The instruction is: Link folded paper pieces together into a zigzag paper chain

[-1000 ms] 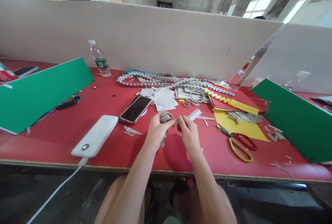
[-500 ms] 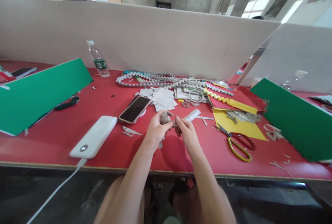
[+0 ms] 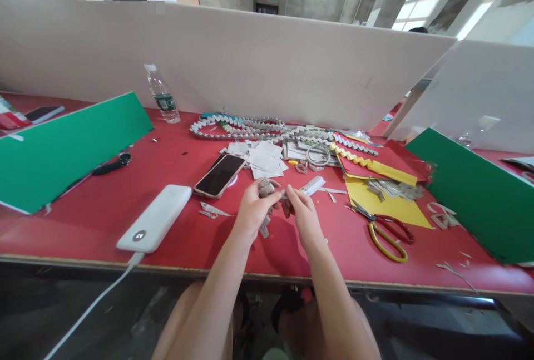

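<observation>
Above the front of the red table, my left hand point(image 3: 255, 207) is closed around a folded paper strip point(image 3: 266, 186) that looks like printed newspaper. An end of the strip hangs below that hand. My right hand point(image 3: 301, 208) pinches part of the same paper between thumb and fingers, its tips almost touching the left thumb. My fingers hide most of the folds. Just behind the right hand lies a flat folded paper piece point(image 3: 312, 185) beside thin paper slivers point(image 3: 332, 191).
Scissors point(image 3: 377, 225) lie to the right, near yellow paper point(image 3: 400, 210). A phone point(image 3: 219, 175) and a white power bank point(image 3: 155, 218) with a cable are on the left. Zigzag folded paper chains point(image 3: 233, 126) and paper squares point(image 3: 267, 158) lie behind. Green boards point(image 3: 83, 146) flank the area.
The whole view has shifted slightly, so things appear a little further right. Both hands still hold the paper strip, with small finger movements; its hanging end has swung a little.
</observation>
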